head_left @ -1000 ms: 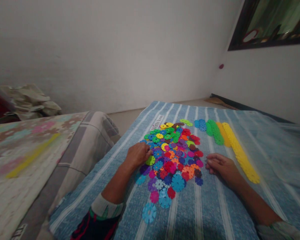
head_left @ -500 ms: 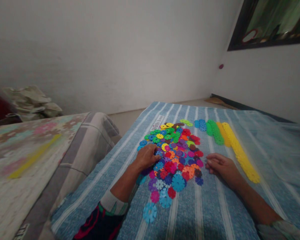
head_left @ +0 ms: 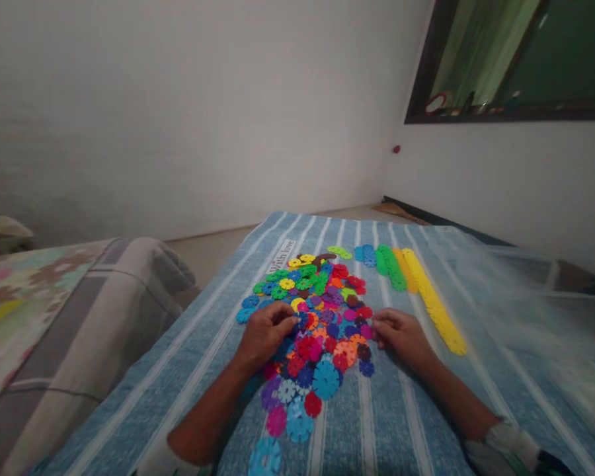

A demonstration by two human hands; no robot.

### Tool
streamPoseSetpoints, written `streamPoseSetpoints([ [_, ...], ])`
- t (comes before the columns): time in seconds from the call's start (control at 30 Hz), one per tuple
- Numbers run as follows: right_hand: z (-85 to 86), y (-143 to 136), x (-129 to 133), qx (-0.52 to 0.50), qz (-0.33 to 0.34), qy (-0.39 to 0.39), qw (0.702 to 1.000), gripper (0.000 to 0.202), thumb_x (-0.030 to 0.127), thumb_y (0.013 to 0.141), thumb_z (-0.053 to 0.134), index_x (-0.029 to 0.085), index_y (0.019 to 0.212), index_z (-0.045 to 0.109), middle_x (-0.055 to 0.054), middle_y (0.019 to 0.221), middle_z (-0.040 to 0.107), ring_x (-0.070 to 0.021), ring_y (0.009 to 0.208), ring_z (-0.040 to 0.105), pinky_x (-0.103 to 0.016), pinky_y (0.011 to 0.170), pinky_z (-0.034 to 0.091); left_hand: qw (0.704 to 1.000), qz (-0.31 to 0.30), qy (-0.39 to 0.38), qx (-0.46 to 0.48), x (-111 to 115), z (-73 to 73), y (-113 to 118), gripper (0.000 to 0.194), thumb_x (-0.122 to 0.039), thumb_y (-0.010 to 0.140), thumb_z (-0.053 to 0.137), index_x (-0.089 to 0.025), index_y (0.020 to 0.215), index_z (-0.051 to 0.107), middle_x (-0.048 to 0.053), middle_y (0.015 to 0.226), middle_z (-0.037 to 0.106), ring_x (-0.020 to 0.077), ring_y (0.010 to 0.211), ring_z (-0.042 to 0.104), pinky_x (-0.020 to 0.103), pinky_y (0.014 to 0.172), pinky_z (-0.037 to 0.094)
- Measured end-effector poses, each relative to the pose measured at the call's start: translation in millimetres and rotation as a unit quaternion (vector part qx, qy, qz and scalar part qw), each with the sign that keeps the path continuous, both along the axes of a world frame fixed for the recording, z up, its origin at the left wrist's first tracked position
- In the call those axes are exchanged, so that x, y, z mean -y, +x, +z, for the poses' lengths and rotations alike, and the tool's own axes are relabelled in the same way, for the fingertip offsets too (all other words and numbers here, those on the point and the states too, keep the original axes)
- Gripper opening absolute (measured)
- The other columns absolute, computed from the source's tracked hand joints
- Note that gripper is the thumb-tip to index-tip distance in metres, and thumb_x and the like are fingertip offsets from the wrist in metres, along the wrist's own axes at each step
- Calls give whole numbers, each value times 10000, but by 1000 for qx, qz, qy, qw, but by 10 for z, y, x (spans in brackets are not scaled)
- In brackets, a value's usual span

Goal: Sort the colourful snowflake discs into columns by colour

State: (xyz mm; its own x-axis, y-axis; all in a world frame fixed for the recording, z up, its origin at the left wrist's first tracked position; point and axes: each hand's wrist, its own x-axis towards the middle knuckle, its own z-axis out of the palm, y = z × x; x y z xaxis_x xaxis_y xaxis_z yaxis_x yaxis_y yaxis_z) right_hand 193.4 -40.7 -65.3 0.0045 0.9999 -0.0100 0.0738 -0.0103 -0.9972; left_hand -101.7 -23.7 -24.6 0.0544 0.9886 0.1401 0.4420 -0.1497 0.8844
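Bright notched discs (head_left: 326,379) lie heaped on a blue striped cloth (head_left: 389,416), short of its far edge. Left hand (head_left: 265,334) over them, right hand (head_left: 401,334) beside, fingers nearly closed; whether on anything, I cannot tell.

Disc pile (head_left: 322,340) on cloth (head_left: 384,423), rows (head_left: 407,272) R, wall (head_left: 203,119) bhd

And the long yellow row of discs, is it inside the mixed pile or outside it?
Outside: the yellow row lies right of the mixed pile, with striped cloth visible between.

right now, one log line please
left hand: at discs; right hand: by discs' right edge; grips: unclear; yellow row: farther right
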Motion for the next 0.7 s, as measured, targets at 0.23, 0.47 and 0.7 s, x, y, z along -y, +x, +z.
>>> streamPoseSetpoints([
  [0.23, 217, -458, -21, 104, 61, 151, 981, 195, 345, 801, 605, 181, 864, 690, 33, 592, 577, -108, 538, 513, -230, 540, 413, 997, -40, 43, -47, 174, 83, 189, 202, -368, 744, 575, -183, 740, 655, 23, 719, 657, 169, 705, 606, 288, 673, 485],
  [0.47, 325, -773, -157, 229, 157, 262, 924, 161, 186, 843, 552, 200, 881, 708, -23, 835, 714, -141, 747, 623, -235, 708, 448, 992, -77, 70, -78, 244, 56, 256, 199, -330, 786, 535, -200, 758, 684, 34, 761, 691, 187, 741, 629, 313, 729, 491],
  [0.7, 324, -793, -195, 281, 237, 271, 890, 148, 173, 847, 562, 197, 844, 707, 7, 748, 697, -117, 650, 596, -199, 607, 403, 991, -71, 78, -80, 245, 43, 271, 214, -354, 791, 527, -216, 751, 685, 31, 742, 703, 187, 712, 639, 298, 703, 498],
])
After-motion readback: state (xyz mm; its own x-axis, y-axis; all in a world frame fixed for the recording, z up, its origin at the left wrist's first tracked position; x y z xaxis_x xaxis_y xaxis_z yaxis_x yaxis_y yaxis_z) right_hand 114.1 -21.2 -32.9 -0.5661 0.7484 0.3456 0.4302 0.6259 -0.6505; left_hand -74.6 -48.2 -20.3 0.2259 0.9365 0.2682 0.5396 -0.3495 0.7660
